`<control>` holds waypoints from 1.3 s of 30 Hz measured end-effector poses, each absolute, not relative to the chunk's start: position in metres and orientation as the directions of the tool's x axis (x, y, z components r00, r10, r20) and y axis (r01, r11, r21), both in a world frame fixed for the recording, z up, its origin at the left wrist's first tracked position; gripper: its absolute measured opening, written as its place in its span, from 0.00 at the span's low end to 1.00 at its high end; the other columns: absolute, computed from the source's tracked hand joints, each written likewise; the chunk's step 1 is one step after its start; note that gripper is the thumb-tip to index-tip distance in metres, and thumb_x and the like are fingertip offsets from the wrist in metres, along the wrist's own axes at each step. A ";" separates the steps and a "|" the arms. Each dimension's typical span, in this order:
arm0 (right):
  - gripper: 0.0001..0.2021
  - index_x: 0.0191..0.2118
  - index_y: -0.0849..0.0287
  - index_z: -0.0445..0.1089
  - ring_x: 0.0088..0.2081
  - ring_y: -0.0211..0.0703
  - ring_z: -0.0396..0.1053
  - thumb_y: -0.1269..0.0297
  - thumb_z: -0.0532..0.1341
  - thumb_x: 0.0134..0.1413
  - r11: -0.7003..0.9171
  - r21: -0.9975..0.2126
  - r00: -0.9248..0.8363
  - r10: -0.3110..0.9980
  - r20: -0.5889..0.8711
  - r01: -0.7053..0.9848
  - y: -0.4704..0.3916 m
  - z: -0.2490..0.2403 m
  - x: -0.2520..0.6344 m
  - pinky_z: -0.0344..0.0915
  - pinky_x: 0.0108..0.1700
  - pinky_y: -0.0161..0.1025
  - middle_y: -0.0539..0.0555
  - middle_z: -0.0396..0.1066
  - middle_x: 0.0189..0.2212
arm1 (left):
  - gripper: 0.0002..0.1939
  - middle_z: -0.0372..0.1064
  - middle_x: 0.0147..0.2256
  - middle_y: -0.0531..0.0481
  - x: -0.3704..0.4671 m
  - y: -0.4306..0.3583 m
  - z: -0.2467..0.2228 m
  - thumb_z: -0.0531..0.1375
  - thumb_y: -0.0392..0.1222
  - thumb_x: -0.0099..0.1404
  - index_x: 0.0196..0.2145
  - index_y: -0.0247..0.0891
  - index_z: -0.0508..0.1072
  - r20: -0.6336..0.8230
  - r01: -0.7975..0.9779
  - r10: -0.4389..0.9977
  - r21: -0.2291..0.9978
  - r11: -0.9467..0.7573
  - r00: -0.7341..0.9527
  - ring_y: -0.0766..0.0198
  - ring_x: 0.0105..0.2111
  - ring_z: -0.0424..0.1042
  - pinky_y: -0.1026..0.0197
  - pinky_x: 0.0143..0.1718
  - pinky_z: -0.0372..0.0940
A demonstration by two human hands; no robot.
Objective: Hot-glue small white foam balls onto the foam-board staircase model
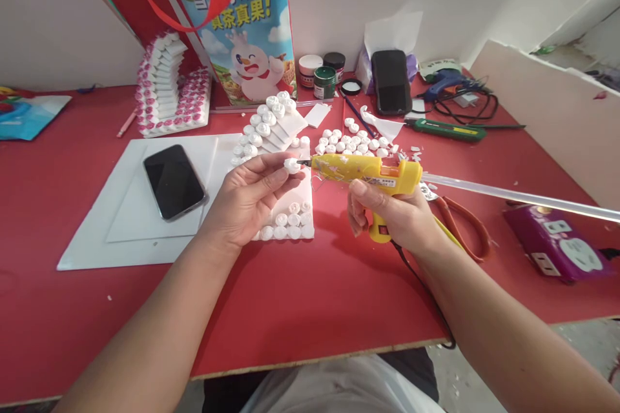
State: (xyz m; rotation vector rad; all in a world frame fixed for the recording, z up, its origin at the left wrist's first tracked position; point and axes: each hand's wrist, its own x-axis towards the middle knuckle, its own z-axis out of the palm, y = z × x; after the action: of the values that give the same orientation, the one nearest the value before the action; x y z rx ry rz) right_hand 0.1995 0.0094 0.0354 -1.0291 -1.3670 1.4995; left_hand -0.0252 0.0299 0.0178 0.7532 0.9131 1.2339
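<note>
Red table fills my feed; mid-frame, the left hand pinches a rosette, presumably baring it for the glue gun the right hand grips.

A broad table with a smooth, matte red top fills most of the view, its near edge a thin brown band. Behind it rises a plain off-white wall, greyer toward the left. A glossy deep-red upright panel stands at the upper left. Along the right side of the table runs a low, pale, flat partition. Below, a grey floor shows small white scraps. Soft light casts blurred shadows on the tabletop.
</note>
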 end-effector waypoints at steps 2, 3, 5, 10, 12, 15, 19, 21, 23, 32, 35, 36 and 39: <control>0.22 0.28 0.57 0.71 0.17 0.38 0.66 0.43 0.70 0.57 -0.053 -0.997 -0.310 0.950 -0.034 -0.054 0.010 0.036 0.199 0.61 0.20 0.37 0.46 0.65 0.15 | 0.10 0.84 0.39 0.51 -0.025 0.030 0.018 0.73 0.30 0.57 0.38 0.36 0.86 -0.167 -0.444 0.982 0.876 0.188 0.086 0.68 0.36 0.82 0.65 0.50 0.76; 0.22 0.28 0.57 0.71 0.17 0.38 0.66 0.43 0.70 0.57 -0.053 -0.997 -0.311 0.950 -0.033 -0.054 0.010 0.036 0.199 0.61 0.20 0.37 0.46 0.65 0.15 | 0.10 0.84 0.39 0.51 -0.024 0.029 0.018 0.73 0.30 0.57 0.38 0.37 0.86 -0.166 -0.443 0.982 0.877 0.189 0.089 0.68 0.36 0.82 0.64 0.50 0.77; 0.22 0.27 0.57 0.70 0.17 0.37 0.67 0.44 0.69 0.58 -0.052 -0.997 -0.313 0.949 -0.033 -0.054 0.010 0.036 0.199 0.62 0.20 0.37 0.46 0.65 0.15 | 0.10 0.84 0.39 0.51 -0.024 0.029 0.018 0.73 0.30 0.57 0.38 0.37 0.86 -0.166 -0.437 0.982 0.879 0.190 0.091 0.67 0.36 0.82 0.64 0.50 0.77; 0.22 0.24 0.57 0.67 0.17 0.37 0.66 0.48 0.69 0.59 -0.038 -0.998 -0.317 0.948 -0.020 -0.051 0.009 0.036 0.199 0.63 0.20 0.36 0.46 0.65 0.15 | 0.10 0.84 0.41 0.51 -0.025 0.030 0.017 0.73 0.30 0.57 0.38 0.38 0.86 -0.162 -0.425 0.983 0.886 0.182 0.082 0.66 0.37 0.83 0.63 0.51 0.77; 0.22 0.23 0.57 0.67 0.17 0.36 0.66 0.49 0.68 0.60 -0.032 -0.998 -0.314 0.949 -0.016 -0.047 0.009 0.037 0.199 0.63 0.20 0.36 0.46 0.65 0.15 | 0.10 0.84 0.41 0.51 -0.025 0.031 0.016 0.73 0.30 0.57 0.38 0.38 0.86 -0.159 -0.428 0.983 0.885 0.181 0.088 0.66 0.38 0.83 0.63 0.52 0.77; 0.21 0.22 0.57 0.67 0.16 0.36 0.66 0.50 0.68 0.60 -0.031 -0.998 -0.317 0.948 -0.014 -0.048 0.009 0.038 0.198 0.63 0.20 0.35 0.46 0.65 0.15 | 0.10 0.84 0.40 0.51 -0.026 0.031 0.016 0.73 0.31 0.58 0.38 0.38 0.86 -0.154 -0.430 0.984 0.885 0.177 0.088 0.66 0.38 0.83 0.61 0.53 0.76; 0.21 0.22 0.57 0.67 0.16 0.35 0.66 0.52 0.68 0.60 -0.029 -0.999 -0.316 0.949 -0.013 -0.044 0.009 0.038 0.197 0.64 0.20 0.35 0.46 0.65 0.15 | 0.09 0.83 0.39 0.51 -0.024 0.029 0.016 0.73 0.32 0.58 0.37 0.38 0.85 -0.133 -0.410 0.989 0.900 0.146 0.061 0.64 0.39 0.83 0.58 0.55 0.76; 0.21 0.21 0.57 0.66 0.16 0.35 0.66 0.52 0.68 0.60 -0.029 -0.999 -0.309 0.951 -0.016 -0.037 0.009 0.037 0.197 0.64 0.20 0.35 0.46 0.64 0.15 | 0.09 0.83 0.39 0.51 -0.023 0.029 0.017 0.73 0.33 0.57 0.37 0.38 0.85 -0.114 -0.393 0.993 0.912 0.120 0.038 0.64 0.39 0.82 0.57 0.55 0.76; 0.22 0.21 0.57 0.66 0.16 0.35 0.65 0.51 0.68 0.60 -0.029 -0.999 -0.302 0.953 -0.019 -0.030 0.009 0.037 0.197 0.63 0.20 0.35 0.46 0.64 0.14 | 0.10 0.83 0.38 0.51 -0.021 0.029 0.017 0.75 0.35 0.56 0.37 0.39 0.85 -0.091 -0.382 0.996 0.920 0.085 0.002 0.64 0.39 0.82 0.57 0.55 0.76; 0.25 0.19 0.57 0.69 0.17 0.36 0.67 0.45 0.69 0.59 -0.052 -0.997 -0.249 0.968 -0.034 -0.063 0.010 0.038 0.200 0.62 0.20 0.36 0.49 0.67 0.16 | 0.11 0.82 0.40 0.48 -0.053 0.031 0.027 0.75 0.45 0.59 0.40 0.41 0.85 0.173 0.203 0.982 0.962 -0.185 0.073 0.60 0.40 0.79 0.58 0.46 0.75; 0.26 0.19 0.57 0.69 0.17 0.36 0.67 0.44 0.68 0.60 -0.048 -0.996 -0.204 0.978 -0.031 -0.078 0.011 0.035 0.202 0.60 0.19 0.36 0.49 0.67 0.16 | 0.09 0.81 0.43 0.46 -0.067 0.028 0.037 0.70 0.48 0.66 0.40 0.42 0.84 0.217 0.509 0.936 0.793 -0.335 0.278 0.56 0.44 0.78 0.56 0.47 0.73; 0.26 0.20 0.57 0.70 0.17 0.36 0.67 0.44 0.68 0.60 -0.051 -0.995 -0.194 0.980 -0.034 -0.084 0.011 0.035 0.202 0.61 0.19 0.36 0.49 0.67 0.16 | 0.09 0.81 0.44 0.46 -0.070 0.026 0.039 0.67 0.48 0.68 0.40 0.42 0.84 0.202 0.563 0.919 0.739 -0.370 0.339 0.56 0.43 0.78 0.56 0.46 0.72; 0.25 0.21 0.57 0.70 0.16 0.36 0.67 0.43 0.70 0.57 -0.056 -0.993 -0.169 0.985 -0.037 -0.107 0.012 0.035 0.201 0.63 0.19 0.36 0.48 0.67 0.16 | 0.11 0.80 0.44 0.46 -0.074 0.023 0.042 0.62 0.48 0.72 0.42 0.41 0.82 0.120 0.631 0.879 0.652 -0.420 0.461 0.58 0.40 0.77 0.57 0.43 0.70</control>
State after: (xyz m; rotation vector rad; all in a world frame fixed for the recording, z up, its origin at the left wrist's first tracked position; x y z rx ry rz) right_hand 0.2006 0.0121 0.0347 -1.0753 -1.2231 1.4176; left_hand -0.0736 0.0234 0.0420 2.1844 1.2553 0.6177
